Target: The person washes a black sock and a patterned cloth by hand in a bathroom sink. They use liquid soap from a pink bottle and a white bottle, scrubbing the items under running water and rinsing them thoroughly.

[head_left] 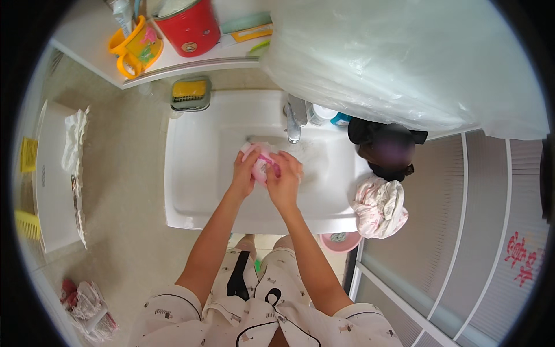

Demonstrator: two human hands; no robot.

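My patterned shirt (214, 329) lies nearest. My left hand (244, 173) and right hand (283, 181): together, closed around the pink item (260, 169), over the sink (186, 173). Status: handling appears under way, item unreleased; completed portion, I cannot tell.

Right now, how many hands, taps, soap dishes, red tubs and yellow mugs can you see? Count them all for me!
Hands: 2 (left hand and right hand, both on the pink thing)
Tap: 1
Soap dish: 1
Red tub: 1
Yellow mug: 1
Total: 6
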